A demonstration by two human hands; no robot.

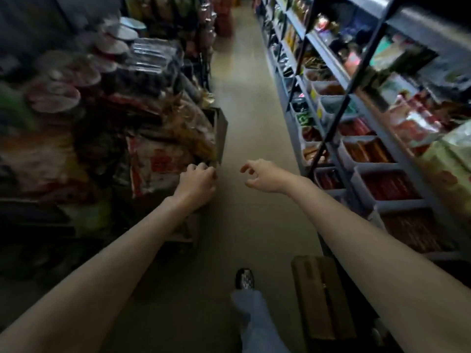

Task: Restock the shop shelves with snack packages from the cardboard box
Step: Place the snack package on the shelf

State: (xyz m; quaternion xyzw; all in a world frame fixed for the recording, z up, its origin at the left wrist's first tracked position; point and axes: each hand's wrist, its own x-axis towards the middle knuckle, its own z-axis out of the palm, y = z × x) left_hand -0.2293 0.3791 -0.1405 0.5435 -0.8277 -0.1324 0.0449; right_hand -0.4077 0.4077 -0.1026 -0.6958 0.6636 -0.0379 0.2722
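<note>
Both hands reach out over a narrow shop aisle, between stocked shelves.

The left hand [197,180] has its fingers curled at the near corner of a cardboard box [221,131] heaped with snack packages [163,161] on the left; blur hides whether they pinch the rim. The right hand [262,175] hangs over the floor [244,98], fingers loosely curled and holding nothing. The shelves [339,77] on the right carry tubs of red packets. A second brown box [321,296] lies by the person's shoe [245,278].
</note>
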